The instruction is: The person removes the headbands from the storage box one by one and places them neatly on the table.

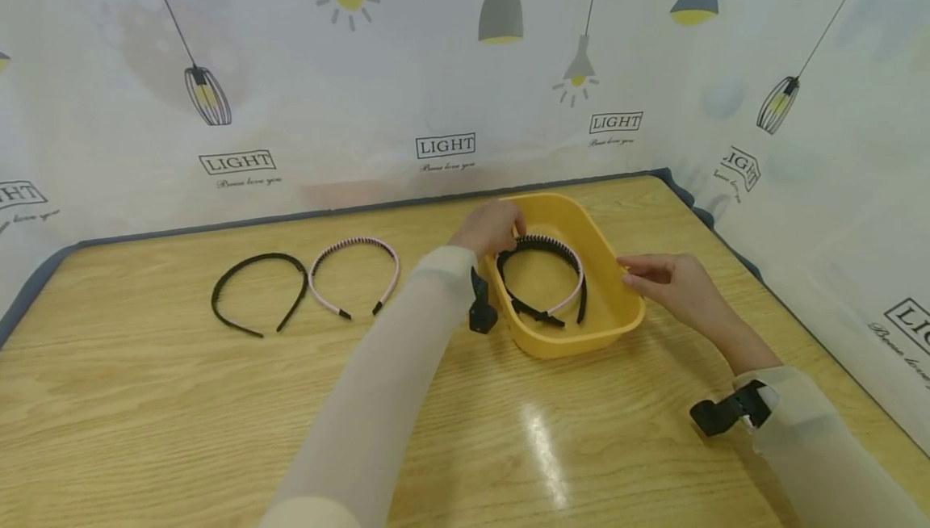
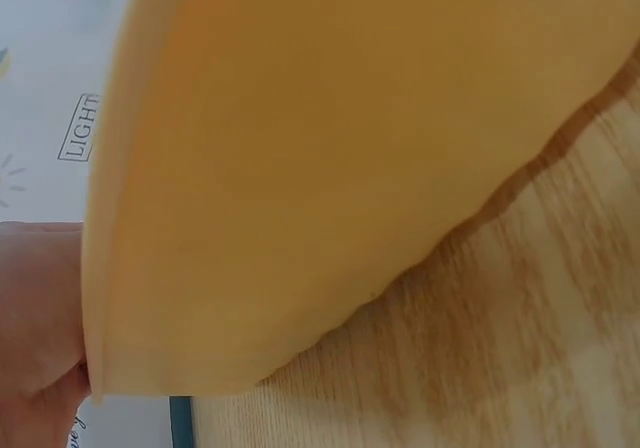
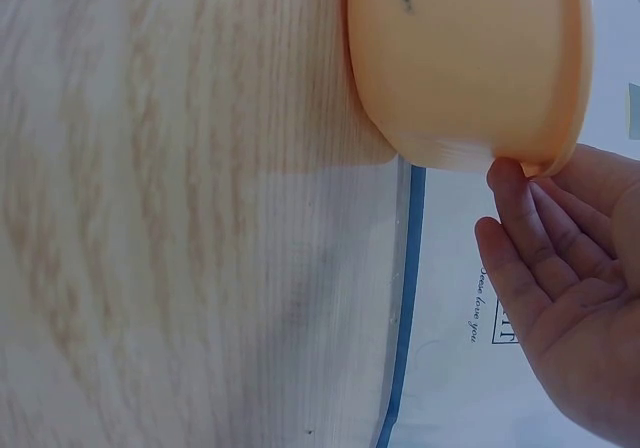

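A yellow basket (image 1: 606, 257) stands on the table, with a pink headband (image 1: 579, 270) and black headband pieces (image 1: 584, 302) overlapping inside. My left hand (image 1: 490, 225) reaches over its left rim, bent fingers at the headbands' upper left; whether they grip a headband or the rim is hidden. In the left wrist view, that hand (image 2: 40, 318) lies against the rim, beside the basket's outer wall (image 2: 300, 168). My right hand (image 1: 679, 286) pinches the right rim between thumb and finger. The right wrist view shows this hand (image 3: 575, 278) at the basket's corner (image 3: 470, 78), other fingers spread loosely.
Left of the basket, a black headband (image 1: 218, 286) and a pink headband (image 1: 395, 266) lie side by side on the wooden table (image 1: 182, 415). A patterned white sheet (image 1: 363, 92) rises behind the table and along its right side.
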A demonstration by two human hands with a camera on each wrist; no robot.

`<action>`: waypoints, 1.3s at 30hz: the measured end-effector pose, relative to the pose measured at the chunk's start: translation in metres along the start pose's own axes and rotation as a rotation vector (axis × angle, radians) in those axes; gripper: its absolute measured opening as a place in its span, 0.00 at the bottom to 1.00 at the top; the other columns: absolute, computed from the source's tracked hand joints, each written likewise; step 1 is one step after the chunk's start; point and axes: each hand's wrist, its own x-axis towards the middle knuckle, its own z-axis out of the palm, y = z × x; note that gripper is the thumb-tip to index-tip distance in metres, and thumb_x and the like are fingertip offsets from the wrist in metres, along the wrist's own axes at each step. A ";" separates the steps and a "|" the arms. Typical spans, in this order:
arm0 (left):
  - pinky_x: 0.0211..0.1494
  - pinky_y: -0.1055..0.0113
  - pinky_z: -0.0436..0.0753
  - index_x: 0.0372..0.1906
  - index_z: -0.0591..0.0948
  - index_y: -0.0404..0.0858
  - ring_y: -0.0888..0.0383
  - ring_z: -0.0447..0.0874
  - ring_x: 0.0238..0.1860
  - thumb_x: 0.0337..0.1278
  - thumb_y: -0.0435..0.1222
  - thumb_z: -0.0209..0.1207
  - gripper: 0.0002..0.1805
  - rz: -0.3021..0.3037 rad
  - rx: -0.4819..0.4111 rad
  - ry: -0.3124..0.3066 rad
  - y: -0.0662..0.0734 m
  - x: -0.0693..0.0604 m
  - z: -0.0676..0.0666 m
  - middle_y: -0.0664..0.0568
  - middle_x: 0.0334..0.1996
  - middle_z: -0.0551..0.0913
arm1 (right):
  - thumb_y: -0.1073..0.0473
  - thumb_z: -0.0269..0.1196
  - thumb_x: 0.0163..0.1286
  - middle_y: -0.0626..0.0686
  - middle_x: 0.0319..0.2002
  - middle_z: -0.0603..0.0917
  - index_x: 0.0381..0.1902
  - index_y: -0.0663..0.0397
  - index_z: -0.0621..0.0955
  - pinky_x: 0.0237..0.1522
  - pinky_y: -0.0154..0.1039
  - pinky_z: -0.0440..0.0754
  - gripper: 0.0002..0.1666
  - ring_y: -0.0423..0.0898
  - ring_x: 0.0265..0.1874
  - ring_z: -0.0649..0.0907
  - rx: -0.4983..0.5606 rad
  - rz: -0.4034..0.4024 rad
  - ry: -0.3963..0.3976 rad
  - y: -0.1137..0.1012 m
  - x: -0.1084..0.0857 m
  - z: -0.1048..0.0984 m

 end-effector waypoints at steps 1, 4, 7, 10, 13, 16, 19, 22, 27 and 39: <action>0.44 0.67 0.77 0.50 0.81 0.41 0.62 0.79 0.28 0.58 0.30 0.56 0.15 -0.002 0.000 0.002 0.000 0.000 0.000 0.52 0.50 0.79 | 0.55 0.59 0.65 0.63 0.49 0.79 0.54 0.65 0.77 0.36 0.25 0.77 0.24 0.28 0.36 0.78 0.000 -0.001 0.000 0.000 0.000 0.000; 0.46 0.66 0.77 0.50 0.81 0.42 0.61 0.79 0.31 0.58 0.31 0.56 0.15 -0.005 0.008 0.008 0.001 -0.001 0.000 0.52 0.50 0.79 | 0.55 0.60 0.65 0.63 0.49 0.79 0.54 0.65 0.77 0.36 0.25 0.78 0.23 0.28 0.36 0.78 0.001 -0.006 0.004 -0.001 0.000 0.000; 0.47 0.65 0.77 0.50 0.81 0.42 0.60 0.79 0.35 0.58 0.32 0.56 0.14 -0.009 0.013 0.013 0.002 -0.001 -0.001 0.52 0.50 0.78 | 0.55 0.60 0.65 0.63 0.48 0.79 0.53 0.65 0.77 0.36 0.25 0.77 0.23 0.28 0.35 0.78 -0.001 -0.010 0.004 -0.001 0.000 0.000; 0.48 0.65 0.76 0.49 0.81 0.43 0.59 0.78 0.41 0.58 0.32 0.56 0.14 -0.008 0.025 0.022 0.002 -0.001 -0.001 0.53 0.51 0.78 | 0.55 0.60 0.65 0.63 0.48 0.79 0.53 0.65 0.77 0.36 0.25 0.78 0.23 0.28 0.35 0.78 0.003 -0.013 0.003 -0.002 0.000 -0.001; 0.49 0.65 0.76 0.49 0.81 0.43 0.58 0.77 0.46 0.57 0.32 0.57 0.14 -0.004 0.021 0.037 0.002 -0.001 0.000 0.53 0.50 0.79 | 0.55 0.59 0.65 0.63 0.48 0.79 0.54 0.65 0.77 0.36 0.26 0.78 0.24 0.28 0.35 0.78 0.005 -0.011 -0.001 -0.002 0.000 -0.001; 0.50 0.65 0.75 0.48 0.82 0.43 0.57 0.76 0.48 0.56 0.32 0.57 0.14 0.006 0.007 0.057 0.002 -0.001 0.000 0.53 0.50 0.79 | 0.54 0.60 0.65 0.63 0.49 0.79 0.54 0.65 0.77 0.36 0.26 0.78 0.24 0.28 0.35 0.78 0.003 -0.009 -0.002 -0.001 0.000 -0.001; 0.50 0.66 0.75 0.47 0.83 0.43 0.57 0.76 0.49 0.55 0.32 0.58 0.14 0.018 -0.003 0.076 0.001 -0.001 0.001 0.53 0.48 0.80 | 0.54 0.60 0.65 0.63 0.49 0.79 0.54 0.65 0.77 0.36 0.26 0.78 0.24 0.28 0.35 0.78 0.003 -0.006 -0.001 0.000 0.000 -0.001; 0.51 0.66 0.75 0.45 0.83 0.42 0.57 0.76 0.49 0.53 0.32 0.59 0.13 0.032 -0.014 0.093 0.000 0.000 0.002 0.54 0.47 0.80 | 0.53 0.60 0.65 0.63 0.48 0.80 0.54 0.65 0.77 0.36 0.26 0.78 0.24 0.29 0.35 0.79 0.004 -0.009 -0.001 0.001 0.000 -0.001; 0.52 0.67 0.74 0.43 0.84 0.42 0.57 0.75 0.49 0.52 0.32 0.60 0.12 0.047 -0.026 0.114 -0.001 0.000 0.002 0.53 0.46 0.81 | 0.54 0.60 0.65 0.62 0.48 0.80 0.54 0.65 0.77 0.36 0.26 0.78 0.24 0.29 0.35 0.79 0.010 -0.018 -0.003 0.001 0.001 0.001; 0.46 0.67 0.76 0.44 0.83 0.40 0.58 0.77 0.44 0.55 0.32 0.58 0.12 0.034 -0.145 0.111 0.000 -0.002 -0.001 0.52 0.46 0.80 | 0.55 0.59 0.65 0.62 0.49 0.79 0.54 0.65 0.77 0.37 0.25 0.77 0.24 0.28 0.36 0.78 0.013 -0.012 -0.003 0.001 0.000 0.000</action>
